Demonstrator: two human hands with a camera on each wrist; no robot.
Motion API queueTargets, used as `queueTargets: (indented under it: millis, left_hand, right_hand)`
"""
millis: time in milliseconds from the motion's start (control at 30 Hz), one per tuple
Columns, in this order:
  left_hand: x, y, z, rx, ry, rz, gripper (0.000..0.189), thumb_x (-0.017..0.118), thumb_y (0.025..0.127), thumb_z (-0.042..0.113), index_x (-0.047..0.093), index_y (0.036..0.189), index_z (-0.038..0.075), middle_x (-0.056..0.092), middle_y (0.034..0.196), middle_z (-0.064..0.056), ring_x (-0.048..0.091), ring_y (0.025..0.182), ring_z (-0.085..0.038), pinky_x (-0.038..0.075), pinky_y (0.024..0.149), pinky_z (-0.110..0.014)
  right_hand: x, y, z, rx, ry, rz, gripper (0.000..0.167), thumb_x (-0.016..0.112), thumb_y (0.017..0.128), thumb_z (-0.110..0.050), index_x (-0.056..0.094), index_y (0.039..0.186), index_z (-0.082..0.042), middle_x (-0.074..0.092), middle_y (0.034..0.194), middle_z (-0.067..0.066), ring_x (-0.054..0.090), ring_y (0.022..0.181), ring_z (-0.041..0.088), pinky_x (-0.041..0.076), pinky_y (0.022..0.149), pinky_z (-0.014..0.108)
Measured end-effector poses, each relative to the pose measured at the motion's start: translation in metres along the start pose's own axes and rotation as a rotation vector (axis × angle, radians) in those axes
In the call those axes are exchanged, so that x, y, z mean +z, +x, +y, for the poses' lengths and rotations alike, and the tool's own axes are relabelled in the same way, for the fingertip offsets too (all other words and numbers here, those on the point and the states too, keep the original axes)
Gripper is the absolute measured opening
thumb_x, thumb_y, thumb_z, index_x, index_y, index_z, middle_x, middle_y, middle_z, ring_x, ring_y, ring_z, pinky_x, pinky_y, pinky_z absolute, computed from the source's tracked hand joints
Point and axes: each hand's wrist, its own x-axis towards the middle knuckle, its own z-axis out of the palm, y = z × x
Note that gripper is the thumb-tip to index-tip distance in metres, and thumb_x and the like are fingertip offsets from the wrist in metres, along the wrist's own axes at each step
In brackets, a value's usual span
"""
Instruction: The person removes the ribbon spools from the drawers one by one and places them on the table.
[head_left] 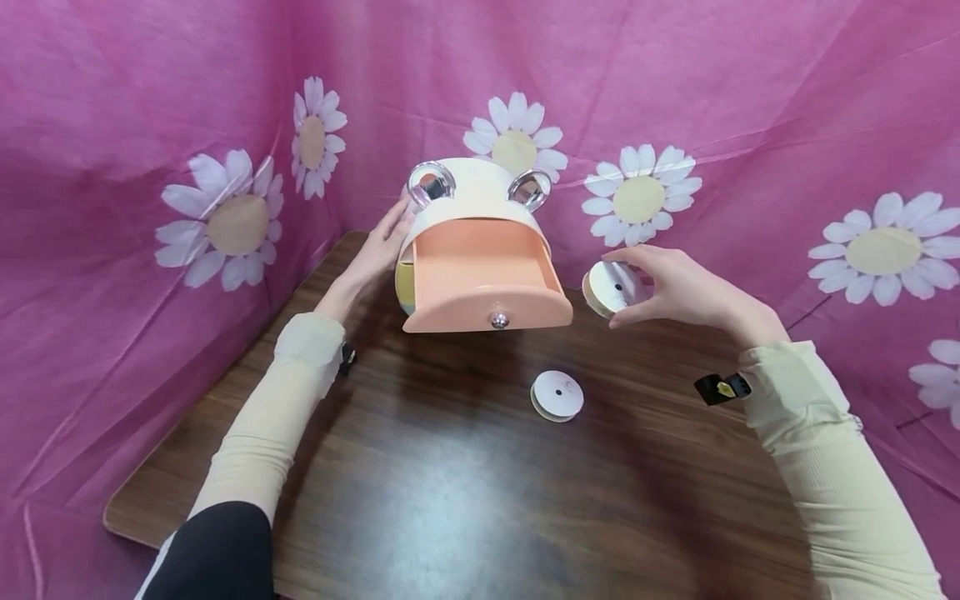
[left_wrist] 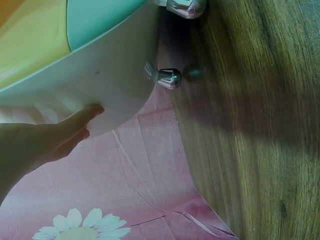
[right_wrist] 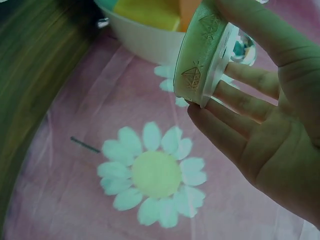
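A white rounded drawer box stands at the back of the table, with two shiny oval eye-like pieces on top. Its orange drawer, fitted with a silver knob, is pulled out, and its inside looks bare. Against the box's left side rests my left hand, fingers extended along the white wall. To the right of the drawer, my right hand pinches a spool of ribbon by its edge between thumb and fingers. The right wrist view shows pale ribbon with a printed outline pattern wound on this spool.
Another white-faced spool lies flat on the brown wooden table, in front of the drawer. Yellow and teal drawers sit lower in the box, which has silver feet. Pink cloth with daisies hangs behind and beside the table.
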Motion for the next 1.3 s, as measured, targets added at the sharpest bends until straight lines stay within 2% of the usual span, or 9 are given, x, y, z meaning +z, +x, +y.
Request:
queueTargets:
  millis: [167,333,467,533,633,700,767,1100,1300]
  left_hand:
    - [0.001,0.000,0.001,-0.009,-0.008,0.005,0.060,0.037,0.105,0.048,0.016,0.159,0.035,0.017,0.167,-0.003,0.044,0.131,-0.025,0.045,0.083,-0.024]
    - [0.000,0.001,-0.001,0.001,0.014,0.007,0.060,0.036,0.105,0.047,0.016,0.160,0.033,0.022,0.166,-0.006,0.054,0.095,-0.011,0.043,0.064,-0.018]
    - [0.000,0.002,-0.002,0.007,0.019,0.016,0.060,0.038,0.105,0.046,0.017,0.159,0.032,0.028,0.162,-0.009,0.040,0.059,-0.005,0.035,0.052,-0.020]
    - [0.000,0.002,-0.002,0.010,0.025,0.021,0.060,0.038,0.105,0.046,0.018,0.159,0.033,0.027,0.163,-0.008,0.042,0.061,-0.004,0.038,0.055,-0.020]
    - [0.001,0.002,-0.001,0.003,0.008,0.015,0.060,0.038,0.105,0.046,0.017,0.159,0.033,0.016,0.168,0.000,0.055,0.102,-0.011,0.046,0.077,-0.022]
    - [0.001,0.002,0.000,0.005,-0.003,0.011,0.060,0.038,0.105,0.045,0.016,0.160,0.032,0.011,0.169,0.004,0.042,0.130,-0.017,0.045,0.098,-0.029]
    - [0.002,0.002,0.000,0.004,-0.012,0.007,0.061,0.037,0.105,0.046,0.015,0.160,0.032,0.010,0.169,0.003,0.030,0.141,-0.019,0.038,0.112,-0.038]
    - [0.003,0.002,0.001,-0.012,-0.050,0.002,0.062,0.038,0.104,0.048,0.013,0.160,0.034,0.010,0.169,0.001,0.018,0.152,-0.019,0.025,0.124,-0.046]
    - [0.003,0.000,0.001,-0.018,-0.049,0.007,0.062,0.038,0.104,0.048,0.013,0.159,0.036,0.010,0.169,0.002,0.029,0.144,-0.021,0.036,0.114,-0.045]
  right_hand:
    - [0.010,-0.015,0.013,0.013,0.006,0.011,0.085,0.095,0.062,-0.034,0.058,0.134,-0.009,0.066,0.119,0.008,0.057,0.100,0.019,0.047,0.082,0.031]
    - [0.025,-0.030,0.030,0.021,0.001,0.021,0.083,0.095,0.061,-0.034,0.059,0.131,-0.009,0.067,0.115,0.005,0.054,0.096,0.015,0.043,0.080,0.026]
    - [0.036,-0.044,0.044,0.043,0.004,0.025,0.082,0.095,0.060,-0.035,0.060,0.129,-0.007,0.068,0.113,0.005,0.055,0.095,0.015,0.043,0.079,0.022]
    - [0.042,-0.051,0.050,0.064,0.007,0.021,0.081,0.095,0.060,-0.035,0.061,0.129,-0.007,0.068,0.112,0.005,0.056,0.094,0.015,0.045,0.078,0.024]
    - [0.050,-0.061,0.058,0.073,0.011,0.020,0.081,0.095,0.060,-0.035,0.061,0.128,-0.006,0.068,0.110,0.005,0.056,0.092,0.016,0.046,0.077,0.026]
    - [0.056,-0.068,0.063,0.064,0.014,0.020,0.080,0.095,0.061,-0.035,0.061,0.127,-0.005,0.068,0.110,0.007,0.057,0.092,0.017,0.047,0.076,0.028]
    - [0.062,-0.074,0.067,0.050,0.014,0.023,0.080,0.094,0.062,-0.035,0.060,0.127,-0.004,0.068,0.109,0.008,0.057,0.091,0.017,0.047,0.075,0.027]
    - [0.098,-0.099,0.082,0.070,0.026,0.026,0.076,0.094,0.062,-0.036,0.062,0.123,-0.003,0.069,0.104,0.007,0.058,0.089,0.016,0.046,0.073,0.024]
    - [0.115,-0.109,0.084,0.079,0.051,0.033,0.075,0.094,0.061,-0.035,0.063,0.121,-0.002,0.068,0.100,0.006,0.057,0.087,0.016,0.045,0.072,0.024]
